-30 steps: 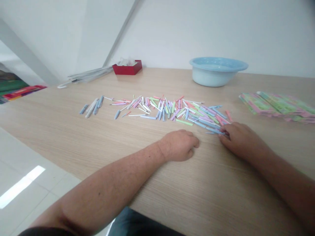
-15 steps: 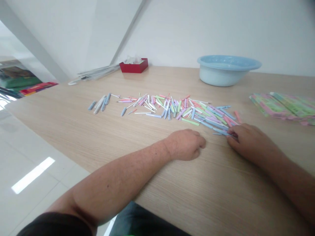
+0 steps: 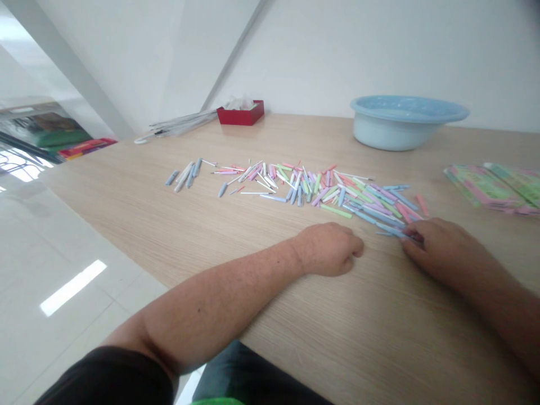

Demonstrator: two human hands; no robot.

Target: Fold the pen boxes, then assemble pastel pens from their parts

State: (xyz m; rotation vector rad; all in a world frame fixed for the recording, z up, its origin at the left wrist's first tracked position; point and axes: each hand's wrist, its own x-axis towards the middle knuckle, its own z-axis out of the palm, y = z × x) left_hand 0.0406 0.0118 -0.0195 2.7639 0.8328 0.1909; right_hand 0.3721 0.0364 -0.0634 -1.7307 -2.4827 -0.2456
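Long, loose spread of pen parts [image 3: 295, 188] lies across the table: slim barrels, short caps and white refills in blue, pink, green, purple and white. At the right end of this spread, my right hand [image 3: 439, 242] is closed, thumb and forefinger pinched on the end of a blue pen barrel [image 3: 394, 230] lying on the table. My left hand [image 3: 329, 248] rests in a loose fist on the wood, in front of the pile and apart from it. Nothing sticks out of its curled fingers. A green barrel [image 3: 336, 211] lies just behind it.
A light blue basin [image 3: 392, 135] stands at the back right, and a red box [image 3: 240, 116] with plastic wrap at the back left. Beside that box lie umbrellas [image 3: 181, 125]. Green and pink printed packs [image 3: 493, 188] sit at the right. The table's left edge [image 3: 101, 228] drops to a tiled floor.
The whole view has shifted, so everything appears slightly farther right. Both hands keep nearly the same places relative to the pen parts.
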